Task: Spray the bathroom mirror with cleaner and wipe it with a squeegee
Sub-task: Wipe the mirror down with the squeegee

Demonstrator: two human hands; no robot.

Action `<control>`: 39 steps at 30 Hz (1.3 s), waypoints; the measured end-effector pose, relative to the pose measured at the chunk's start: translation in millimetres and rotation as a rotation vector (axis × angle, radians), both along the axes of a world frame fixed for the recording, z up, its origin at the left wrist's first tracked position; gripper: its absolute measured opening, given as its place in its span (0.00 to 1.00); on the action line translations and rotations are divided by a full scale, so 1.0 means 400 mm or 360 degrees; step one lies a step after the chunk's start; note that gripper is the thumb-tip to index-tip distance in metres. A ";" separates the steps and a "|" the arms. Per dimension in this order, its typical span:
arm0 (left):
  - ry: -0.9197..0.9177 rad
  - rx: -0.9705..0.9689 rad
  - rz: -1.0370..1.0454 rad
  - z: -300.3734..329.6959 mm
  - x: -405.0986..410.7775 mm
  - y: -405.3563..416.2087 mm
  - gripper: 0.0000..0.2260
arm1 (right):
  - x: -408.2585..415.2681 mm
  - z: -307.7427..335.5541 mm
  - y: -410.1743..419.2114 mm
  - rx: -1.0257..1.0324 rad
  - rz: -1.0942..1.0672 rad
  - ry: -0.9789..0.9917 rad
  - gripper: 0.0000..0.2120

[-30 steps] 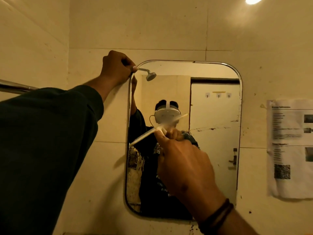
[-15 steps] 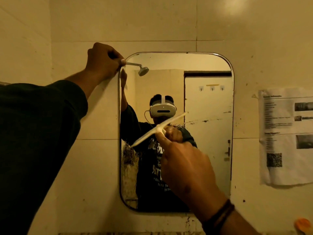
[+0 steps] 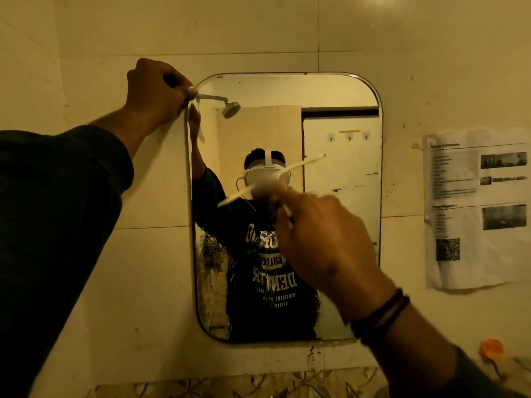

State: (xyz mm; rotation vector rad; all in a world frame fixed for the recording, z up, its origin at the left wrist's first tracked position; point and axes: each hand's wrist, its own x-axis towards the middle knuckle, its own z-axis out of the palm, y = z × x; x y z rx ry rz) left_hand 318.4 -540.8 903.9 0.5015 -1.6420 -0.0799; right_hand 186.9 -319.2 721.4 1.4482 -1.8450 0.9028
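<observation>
A tall mirror [image 3: 342,225] with rounded corners hangs on the tiled wall. My left hand [image 3: 156,91] grips the mirror's upper left edge, fingers closed around the frame. My right hand [image 3: 324,239] holds a white squeegee [image 3: 238,194] by its handle in front of the mirror's middle. The blade is tilted, low at the left and high at the right, and blurred. I cannot tell whether the blade touches the glass. The mirror's lower left part looks speckled and worn. No spray bottle is in view.
A printed paper sheet [image 3: 477,208] is stuck on the wall to the right of the mirror. An orange object [image 3: 491,349] sits at the lower right. A patterned tile strip [image 3: 230,386] runs below the mirror. The glass reflects a shower head and a door.
My right hand has shifted the squeegee up and to the right across the mirror. My left hand stays on the upper left edge. The view has tilted up a little.
</observation>
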 end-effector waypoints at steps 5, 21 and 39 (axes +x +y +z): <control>-0.0008 0.0009 -0.0013 0.001 0.002 -0.003 0.10 | -0.043 0.085 -0.008 -0.0145 -0.0011 -0.0049 0.19; -0.0035 -0.0005 0.0011 0.001 0.002 0.009 0.12 | -0.051 -0.159 0.046 0.0201 -0.0002 -0.0391 0.30; -0.0056 -0.0013 -0.0006 -0.004 0.008 0.007 0.12 | -0.083 -0.175 0.032 -0.0030 -0.0082 -0.0358 0.30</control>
